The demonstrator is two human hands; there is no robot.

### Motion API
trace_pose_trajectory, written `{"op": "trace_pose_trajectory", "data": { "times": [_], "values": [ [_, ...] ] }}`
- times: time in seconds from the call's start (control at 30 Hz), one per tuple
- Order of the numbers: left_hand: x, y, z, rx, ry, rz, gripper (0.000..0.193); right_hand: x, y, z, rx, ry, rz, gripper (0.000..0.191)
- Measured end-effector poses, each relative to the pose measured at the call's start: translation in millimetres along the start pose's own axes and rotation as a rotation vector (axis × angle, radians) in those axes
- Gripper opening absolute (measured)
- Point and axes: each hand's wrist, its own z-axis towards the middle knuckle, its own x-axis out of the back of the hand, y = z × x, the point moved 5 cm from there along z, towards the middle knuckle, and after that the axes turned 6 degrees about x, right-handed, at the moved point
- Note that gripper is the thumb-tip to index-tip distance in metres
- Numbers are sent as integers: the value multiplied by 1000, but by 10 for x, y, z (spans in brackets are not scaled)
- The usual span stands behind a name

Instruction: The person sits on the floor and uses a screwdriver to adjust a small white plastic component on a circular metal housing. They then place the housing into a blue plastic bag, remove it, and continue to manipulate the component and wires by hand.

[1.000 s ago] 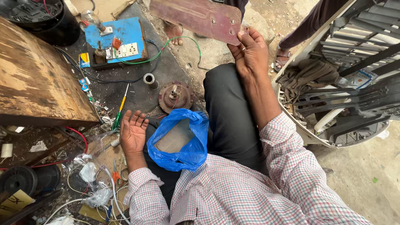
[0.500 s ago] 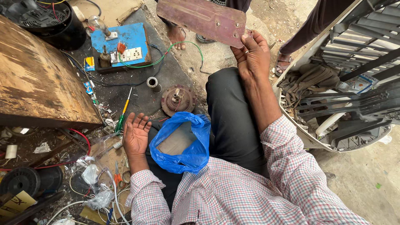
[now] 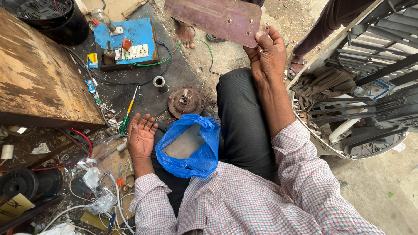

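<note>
Right hand [image 3: 266, 54] pinches corner of maroon fan blade [image 3: 215, 18], lifted up for looking. Left hand [image 3: 141, 137] released, palm up, empty, beside blue plastic bag [image 3: 198, 150] on lap. Round motor hub [image 3: 186, 101] near on ground.

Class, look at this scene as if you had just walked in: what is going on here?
A person sits on the ground. Their right hand holds up a flat reddish-brown metal blade by its end. The left hand is open, palm up, holding nothing, beside a blue plastic bag on the lap. A round motor hub lies just ahead.
</note>
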Motion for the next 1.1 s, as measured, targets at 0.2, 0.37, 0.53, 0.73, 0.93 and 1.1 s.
{"op": "trace_pose_trajectory", "data": {
  "times": [0.2,0.37,0.53,0.73,0.93,1.1],
  "values": [
    [-445,185,30,13,-128,24,62,-344,-115,-367,95,-296,-133,49],
    [-883,598,-145,-50,-290,47,69,-616,-78,-1177,-8,-603,-237,48],
    [-1202,1052,-875,-271,-7,394,53,-629,93,-1650,-141,-786,-379,49],
    [-2108,1739,-1985,-512,282,1651,14,-762,365,-1944,454,-1357,-1039,55],
    [-2549,1224,-2079,-510,-416,1814,18,-703,200,-1857,518,-1395,-1217,19],
    [-2608,755,-1513,-511,-656,1850,18,-849,122,-1723,165,-1344,-1204,15]
  ]
}}
